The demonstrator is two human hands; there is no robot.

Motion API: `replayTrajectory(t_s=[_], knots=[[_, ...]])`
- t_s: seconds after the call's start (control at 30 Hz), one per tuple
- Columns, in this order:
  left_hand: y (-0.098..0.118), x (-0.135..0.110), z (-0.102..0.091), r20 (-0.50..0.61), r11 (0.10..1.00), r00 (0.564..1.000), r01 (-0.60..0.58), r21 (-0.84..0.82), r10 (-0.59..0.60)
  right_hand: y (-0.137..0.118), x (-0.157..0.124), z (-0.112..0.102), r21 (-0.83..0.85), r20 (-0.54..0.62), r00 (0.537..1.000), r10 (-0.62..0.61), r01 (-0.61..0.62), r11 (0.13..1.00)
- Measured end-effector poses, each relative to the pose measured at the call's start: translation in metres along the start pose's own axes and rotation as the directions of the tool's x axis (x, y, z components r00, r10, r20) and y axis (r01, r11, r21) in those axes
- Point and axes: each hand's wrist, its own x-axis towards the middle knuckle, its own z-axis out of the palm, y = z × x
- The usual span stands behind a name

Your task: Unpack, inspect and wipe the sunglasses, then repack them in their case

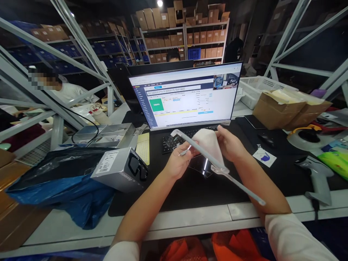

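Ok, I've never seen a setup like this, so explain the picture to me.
There is no machine here, just a person's two bare hands. The single picture comes from a camera worn on that person's head, looking forward and down.

The left hand holds a light-grey plastic frame that looks like glasses. The right hand holds a pale cloth with a zigzag edge, which overlaps the frame.

Below is a black desk mat. On the left sit a grey box printed with black glasses and a blue plastic bag. Ahead stands a wide flat monitor; on the right are a black mouse and a grey handheld scanner.
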Motion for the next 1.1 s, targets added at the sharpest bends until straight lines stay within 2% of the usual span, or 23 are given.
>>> replayTrajectory(t_s=[0.1, 0.2, 0.3, 0.43, 0.57, 0.63, 0.73, 0.8, 0.87, 0.97, 1.03, 1.1], knots=[[0.003, 0.000, -0.006, 0.014, 1.000, 1.000, 0.011, -0.002, -0.011, 0.004, 0.005, 0.001, 0.252, 0.078, 0.994, 0.080, -0.097, 0.963], [0.007, 0.001, -0.013, 0.030, 0.998, 0.999, 0.009, 0.057, -0.011, 0.005, 0.007, 0.005, 0.264, 0.200, 0.970, 0.141, -0.192, 0.945], [0.012, 0.002, -0.017, 0.062, 0.990, 0.998, -0.001, 0.141, -0.008, 0.006, 0.006, 0.008, 0.257, 0.246, 0.967, 0.073, -0.138, 0.957], [0.018, 0.002, -0.021, 0.099, 0.972, 0.994, 0.016, 0.234, -0.041, 0.002, 0.001, 0.010, 0.120, 0.276, 0.961, -0.023, -0.011, 0.993], [0.020, 0.001, -0.023, 0.097, 0.954, 0.991, 0.062, 0.294, -0.095, 0.000, -0.004, 0.012, -0.073, 0.135, 0.984, -0.114, 0.125, 0.990], [0.020, 0.002, -0.023, 0.073, 0.956, 0.994, 0.061, 0.286, -0.086, 0.001, -0.004, 0.011, -0.196, 0.046, 0.978, -0.206, 0.211, 0.958], [0.020, 0.004, -0.022, -0.022, 0.967, 0.999, 0.037, 0.252, -0.032, 0.002, 0.000, 0.004, -0.348, -0.097, 0.920, -0.380, 0.326, 0.879], [0.021, 0.007, -0.022, -0.108, 0.977, 0.994, 0.022, 0.210, 0.001, 0.000, 0.003, -0.005, -0.408, -0.196, 0.888, -0.416, 0.312, 0.858], [0.021, 0.009, -0.021, -0.160, 0.989, 0.987, 0.015, 0.150, 0.009, -0.004, 0.005, -0.014, -0.416, -0.238, 0.916, -0.324, 0.206, 0.886], [0.019, 0.012, -0.020, -0.165, 0.993, 0.986, 0.015, 0.117, 0.005, -0.010, 0.005, -0.022, -0.350, -0.222, 0.970, -0.104, 0.020, 0.936], [0.015, 0.012, -0.019, -0.142, 0.988, 0.990, 0.006, 0.157, 0.016, -0.011, 0.005, -0.021, -0.289, -0.171, 0.985, -0.011, -0.040, 0.957], [0.009, 0.011, -0.019, -0.096, 0.982, 0.995, 0.006, 0.190, 0.012, -0.008, 0.005, -0.016, -0.239, -0.063, 0.997, 0.052, -0.065, 0.969]])
